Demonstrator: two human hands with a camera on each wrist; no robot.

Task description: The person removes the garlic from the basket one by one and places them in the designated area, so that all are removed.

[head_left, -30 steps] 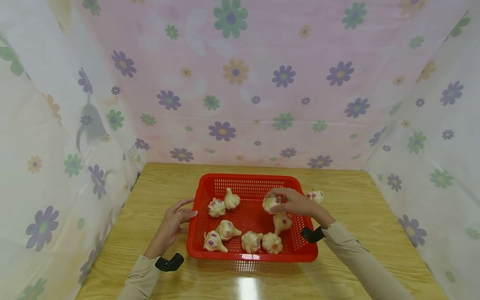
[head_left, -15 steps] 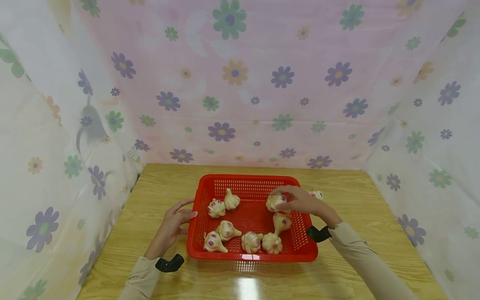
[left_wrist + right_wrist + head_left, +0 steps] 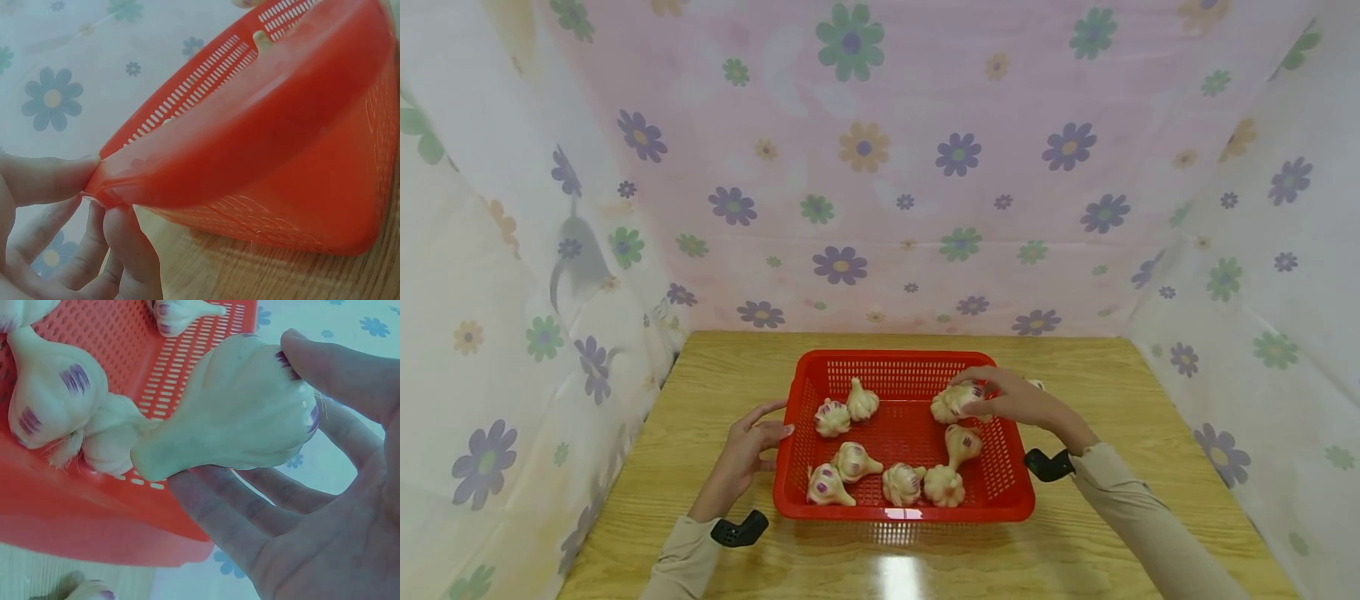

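My left hand [image 3: 743, 447] grips the left rim of a red perforated plastic basket [image 3: 906, 513]; in the left wrist view the thumb [image 3: 53, 178] lies over the rim with fingertips underneath. Over the basket's right end, my right hand [image 3: 1021, 397] holds a garlic bulb [image 3: 244, 403] between thumb and fingers. The bulb is pale with purple marks, its stem toward the basket in the right wrist view. Just left of it is another garlic bulb [image 3: 943, 407]. Several more lie inside, including one with its stem down [image 3: 962, 445] near the right side.
The basket stands on a wood-grain table [image 3: 730, 367]. Past the right hand, a garlic bulb [image 3: 1036, 384] on the table is mostly hidden; its edge shows in the right wrist view. Flower-printed cloth [image 3: 865, 200] hangs behind and at both sides.
My right hand has moved right with the garlic bulb, toward the basket's right side, bringing the bulb left of it into sight. The left hand stays on the rim.
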